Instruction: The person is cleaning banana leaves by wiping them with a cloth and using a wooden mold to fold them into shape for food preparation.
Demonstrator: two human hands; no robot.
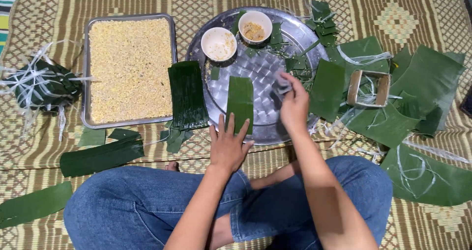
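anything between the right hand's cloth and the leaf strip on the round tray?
Nothing visible. The right hand holds the grey cloth over bare tray metal, just right of the leaf strip; the left hand pins the strip's near end.

The left hand lies flat with fingers spread, while the right hand is raised, fingertips pinched together.

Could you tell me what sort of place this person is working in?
Probably a home floor used for food preparation: a woven mat as the work surface, a round metal tray, and cut green leaves all around.
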